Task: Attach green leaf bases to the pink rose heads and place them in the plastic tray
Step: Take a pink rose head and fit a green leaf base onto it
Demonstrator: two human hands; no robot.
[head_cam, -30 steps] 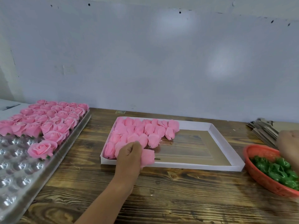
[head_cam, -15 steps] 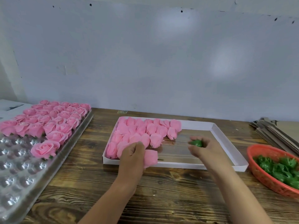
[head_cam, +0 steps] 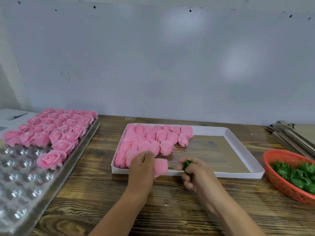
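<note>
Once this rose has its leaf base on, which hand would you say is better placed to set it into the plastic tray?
The left hand, probably. It already holds the rose head and lies nearer the plastic tray, while the right hand, pinching the leaf base, sits nearer the orange basket.

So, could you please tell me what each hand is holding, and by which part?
The left hand grips a pink rose head round its side. The right hand pinches a green leaf base; which part is unclear.
</note>
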